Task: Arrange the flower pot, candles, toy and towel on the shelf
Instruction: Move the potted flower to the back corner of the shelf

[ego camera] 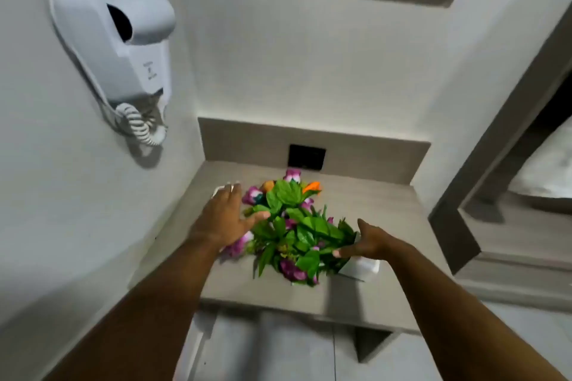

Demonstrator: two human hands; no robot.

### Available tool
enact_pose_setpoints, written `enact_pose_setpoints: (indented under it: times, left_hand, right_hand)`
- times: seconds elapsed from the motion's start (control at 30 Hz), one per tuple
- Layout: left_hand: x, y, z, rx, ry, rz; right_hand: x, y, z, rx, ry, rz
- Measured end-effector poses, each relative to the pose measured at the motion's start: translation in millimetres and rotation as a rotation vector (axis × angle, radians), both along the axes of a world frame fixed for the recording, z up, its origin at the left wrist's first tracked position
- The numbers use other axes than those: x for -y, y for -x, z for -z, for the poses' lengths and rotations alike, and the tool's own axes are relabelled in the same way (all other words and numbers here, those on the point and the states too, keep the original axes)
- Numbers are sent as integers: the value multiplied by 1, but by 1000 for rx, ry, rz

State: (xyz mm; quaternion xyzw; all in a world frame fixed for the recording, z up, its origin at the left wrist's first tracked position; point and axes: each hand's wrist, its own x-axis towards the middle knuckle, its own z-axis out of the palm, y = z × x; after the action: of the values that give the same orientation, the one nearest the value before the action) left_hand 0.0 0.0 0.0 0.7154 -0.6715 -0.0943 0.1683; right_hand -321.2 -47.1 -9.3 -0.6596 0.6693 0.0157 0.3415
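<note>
Leaves and flowers hid nearly all of the flower pot (360,267); a white object (217,191) behind the left hand (224,218) was unidentifiable.

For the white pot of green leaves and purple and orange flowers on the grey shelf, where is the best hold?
Probably the white pot itself, low on its sides, with one hand from each flank. The bushy leaves and flowers spread wide over it and would crush or slip. The left hand and right hand already flank it, open, above the grey shelf.
</note>
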Motion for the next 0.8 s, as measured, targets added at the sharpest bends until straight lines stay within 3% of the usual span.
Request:
enact_pose_setpoints:
  times: [0.13, 0.23, 0.43, 0.6, 0.8]
  left_hand:
    - [-40, -9, 65, -19, -120, -59]
    - [-56, -8, 98, -46, -135, -36]
    - [-69, 17, 110, -89, -123, -16]
    - [-54, 39, 131, 77, -247, 94]
    - [-27, 65, 153, 184, -223, 167]
  right_hand:
    - [0, -2, 26, -271, 76, -160]
    - [3, -4, 39, -286, 183, -165]
    - [1, 27, 48, -46, 273, 49]
    - [-25, 43, 54, 158, 404, 301]
    - [-52, 39, 81, 460, 410, 686]
